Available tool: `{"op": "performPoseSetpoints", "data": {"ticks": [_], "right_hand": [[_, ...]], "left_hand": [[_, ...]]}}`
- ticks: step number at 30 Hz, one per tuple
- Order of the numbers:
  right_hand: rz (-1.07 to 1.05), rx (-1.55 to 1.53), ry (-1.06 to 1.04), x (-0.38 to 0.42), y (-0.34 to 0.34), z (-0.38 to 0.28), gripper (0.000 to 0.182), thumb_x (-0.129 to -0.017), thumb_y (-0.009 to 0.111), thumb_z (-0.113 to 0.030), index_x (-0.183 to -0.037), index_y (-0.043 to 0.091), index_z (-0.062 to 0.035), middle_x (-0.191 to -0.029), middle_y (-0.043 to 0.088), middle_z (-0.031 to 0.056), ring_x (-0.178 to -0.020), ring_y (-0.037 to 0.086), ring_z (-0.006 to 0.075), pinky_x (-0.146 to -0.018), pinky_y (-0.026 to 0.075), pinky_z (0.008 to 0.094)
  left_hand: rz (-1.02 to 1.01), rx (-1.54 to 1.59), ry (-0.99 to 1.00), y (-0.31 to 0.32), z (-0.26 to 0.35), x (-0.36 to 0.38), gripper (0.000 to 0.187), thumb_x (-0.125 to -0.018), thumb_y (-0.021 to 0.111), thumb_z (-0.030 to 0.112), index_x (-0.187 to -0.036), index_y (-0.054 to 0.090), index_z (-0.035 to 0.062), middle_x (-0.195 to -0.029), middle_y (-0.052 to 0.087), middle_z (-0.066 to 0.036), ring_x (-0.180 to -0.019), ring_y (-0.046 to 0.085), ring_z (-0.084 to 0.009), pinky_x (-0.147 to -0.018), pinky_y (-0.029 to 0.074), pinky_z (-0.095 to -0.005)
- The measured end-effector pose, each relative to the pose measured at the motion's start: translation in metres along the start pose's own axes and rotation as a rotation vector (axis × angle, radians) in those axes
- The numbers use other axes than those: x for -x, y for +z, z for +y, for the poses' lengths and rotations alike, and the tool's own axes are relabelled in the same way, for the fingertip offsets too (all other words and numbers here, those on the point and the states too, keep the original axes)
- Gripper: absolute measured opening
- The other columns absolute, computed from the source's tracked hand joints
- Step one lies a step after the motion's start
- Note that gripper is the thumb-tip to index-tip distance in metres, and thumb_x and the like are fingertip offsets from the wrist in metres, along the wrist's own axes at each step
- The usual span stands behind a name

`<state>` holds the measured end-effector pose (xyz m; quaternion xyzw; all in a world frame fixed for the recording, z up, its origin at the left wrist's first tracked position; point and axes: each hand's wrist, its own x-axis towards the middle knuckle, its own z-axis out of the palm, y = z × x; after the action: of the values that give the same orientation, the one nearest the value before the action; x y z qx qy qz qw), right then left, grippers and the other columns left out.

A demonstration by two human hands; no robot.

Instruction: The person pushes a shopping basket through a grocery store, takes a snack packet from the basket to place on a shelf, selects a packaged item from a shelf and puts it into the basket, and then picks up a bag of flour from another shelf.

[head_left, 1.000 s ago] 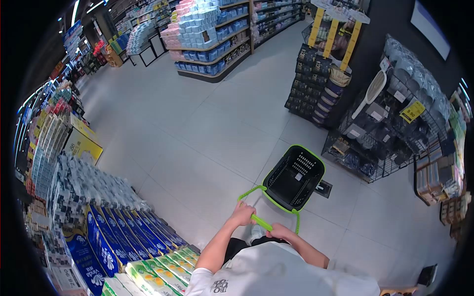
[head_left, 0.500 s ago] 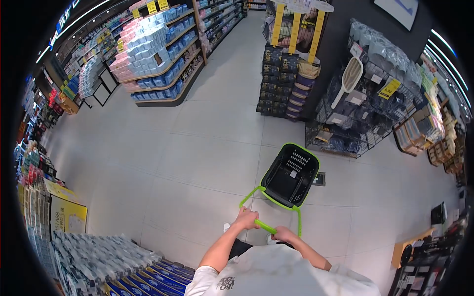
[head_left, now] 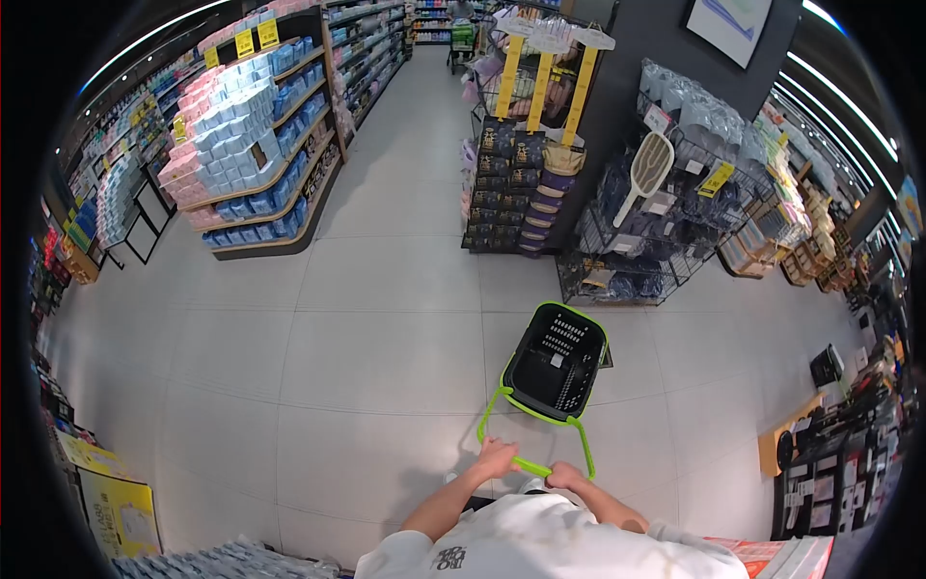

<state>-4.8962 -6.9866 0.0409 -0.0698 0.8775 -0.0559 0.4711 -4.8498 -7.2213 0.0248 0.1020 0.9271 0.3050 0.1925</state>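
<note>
A black shopping basket with a green rim stands on the floor in front of me, with nothing but a small pale patch showing on its bottom. Its green handle reaches back toward my body. My left hand is closed around the left part of the handle bar. Farther right on the same bar, my right hand is closed too. A short piece of green bar shows between the two hands.
A rounded shelf of blue and pink packs stands ahead left, beside an aisle. Ahead right are a rack of dark packages and a wire rack with an electric swatter. A yellow box is at lower left. Another person is far down the aisle.
The view has tilted up and shifted. The basket sits slightly lower and farther left in view, turned a little straighter. Both hands keep hold of the handle. A person with green has come into view far off.
</note>
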Motion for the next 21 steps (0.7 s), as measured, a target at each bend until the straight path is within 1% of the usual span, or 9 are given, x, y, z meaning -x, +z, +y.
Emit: {"op": "performPoseSetpoints", "data": {"ticks": [1,5,7,10,16,19,21], "right_hand": [[0.006,-0.015,0.008,0.004,0.001,-0.008,0.034,-0.065,0.07,-0.027,-0.093,0.074,-0.007,-0.094,0.071,0.0182,-0.091,0.068,0.0327,-0.08,0.052,0.042],[0.06,-0.118,0.024,-0.005,0.024,-0.021,0.033,-0.067,0.07,-0.027,-0.093,0.074,-0.0078,-0.095,0.071,0.0178,-0.092,0.068,0.033,-0.081,0.052,0.0419],[0.058,-0.185,0.047,-0.004,0.03,-0.022,0.032,-0.067,0.07,-0.027,-0.092,0.074,-0.0085,-0.096,0.071,0.0175,-0.091,0.068,0.033,-0.081,0.052,0.0418],[0.089,-0.3,0.053,-0.002,0.03,-0.025,0.027,-0.068,0.069,-0.025,-0.089,0.075,-0.0091,-0.091,0.071,0.0171,-0.088,0.068,0.0323,-0.078,0.052,0.0418],[0.177,-0.45,0.018,-0.021,0.023,-0.014,0.02,-0.067,0.065,-0.02,-0.081,0.074,-0.0094,-0.081,0.07,0.0166,-0.078,0.067,0.0303,-0.072,0.05,0.0414],[0.215,-0.499,0.044,-0.029,0.014,-0.001,0.02,-0.067,0.064,-0.02,-0.081,0.074,-0.0096,-0.08,0.07,0.0158,-0.077,0.067,0.0295,-0.072,0.049,0.0408],[0.238,-0.585,0.035,-0.038,0.005,0.008,0.02,-0.067,0.064,-0.02,-0.081,0.074,-0.0097,-0.079,0.07,0.0147,-0.077,0.067,0.0289,-0.072,0.05,0.0405]], "left_hand": [[0.014,0.013,0.017,0.002,-0.008,0.0,0.042,-0.076,0.077,0.04,-0.104,0.062,0.0123,-0.097,0.069,-0.009,-0.106,0.058,-0.0292,-0.101,0.029,-0.0475],[-0.037,0.0,0.087,-0.004,-0.034,-0.004,0.041,-0.075,0.078,0.039,-0.102,0.062,0.0131,-0.098,0.067,-0.007,-0.109,0.055,-0.0274,-0.101,0.028,-0.0476],[-0.05,-0.006,0.134,-0.009,-0.036,-0.008,0.041,-0.074,0.079,0.038,-0.101,0.062,0.013,-0.097,0.067,-0.007,-0.108,0.054,-0.0272,-0.101,0.028,-0.0473],[-0.077,-0.023,0.212,-0.02,-0.039,-0.026,0.04,-0.073,0.08,0.036,-0.099,0.061,0.0126,-0.096,0.065,-0.007,-0.108,0.053,-0.0265,-0.102,0.028,-0.0462],[-0.143,-0.057,0.293,-0.045,-0.033,-0.073,0.039,-0.072,0.081,0.035,-0.098,0.06,0.0139,-0.096,0.065,-0.005,-0.11,0.052,-0.0261,-0.106,0.027,-0.0465],[-0.191,-0.095,0.328,-0.051,-0.019,-0.106,0.038,-0.073,0.081,0.035,-0.097,0.06,0.0143,-0.097,0.065,-0.004,-0.113,0.051,-0.0268,-0.107,0.026,-0.0479],[-0.206,-0.133,0.347,-0.055,-0.011,-0.131,0.038,-0.073,0.08,0.036,-0.097,0.06,0.0143,-0.098,0.066,-0.005,-0.114,0.051,-0.027,-0.107,0.025,-0.0487]]}}
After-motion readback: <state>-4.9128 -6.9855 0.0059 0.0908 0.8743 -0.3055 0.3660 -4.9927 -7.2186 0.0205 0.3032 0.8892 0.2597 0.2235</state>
